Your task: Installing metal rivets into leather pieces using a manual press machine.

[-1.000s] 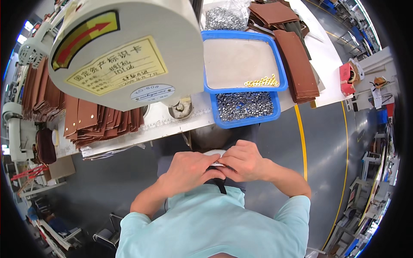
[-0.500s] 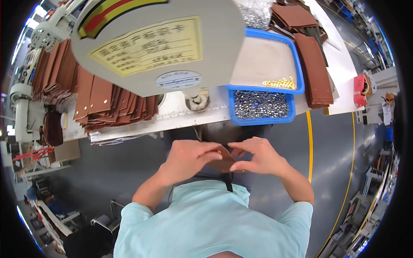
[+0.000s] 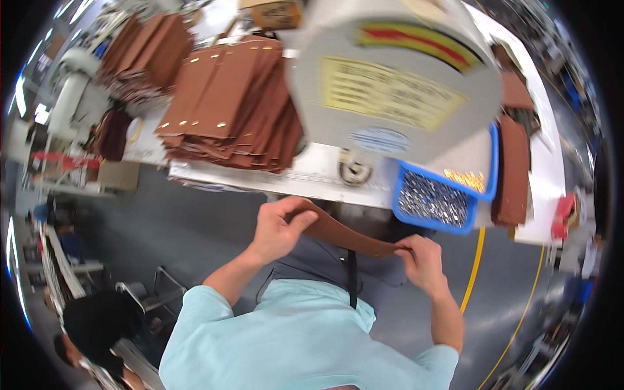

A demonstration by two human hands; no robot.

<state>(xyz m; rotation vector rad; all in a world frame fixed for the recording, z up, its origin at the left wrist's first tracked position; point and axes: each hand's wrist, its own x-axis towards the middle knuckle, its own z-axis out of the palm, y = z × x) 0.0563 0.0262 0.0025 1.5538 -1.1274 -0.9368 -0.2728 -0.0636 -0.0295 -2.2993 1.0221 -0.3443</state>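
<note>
A brown leather strip [image 3: 351, 238] is stretched between my hands above my lap, just off the table's front edge, sagging a little in the middle. My left hand [image 3: 276, 227] is closed on its left end, with the thumb lying on top. At the other end my right hand [image 3: 424, 261] pinches the strip's right tip between thumb and fingers. Beyond my hands stands a pale grey machine head [image 3: 396, 84] with yellow and blue labels. A round metal part [image 3: 355, 170] sits on the table beneath it.
Stacked brown leather pieces with gold studs [image 3: 214, 97] lie left of the machine. On the right, a blue tray [image 3: 434, 224] holds many small silver parts, beside another with gold-coloured ones [image 3: 465, 179]. More leather strips [image 3: 511, 169] lie further right. A person in black [image 3: 104, 325] is at lower left.
My hands have moved apart, and the leather strip, bent between them before, is now drawn out lengthwise. The view has swung left, so the table and machine appear further right.
</note>
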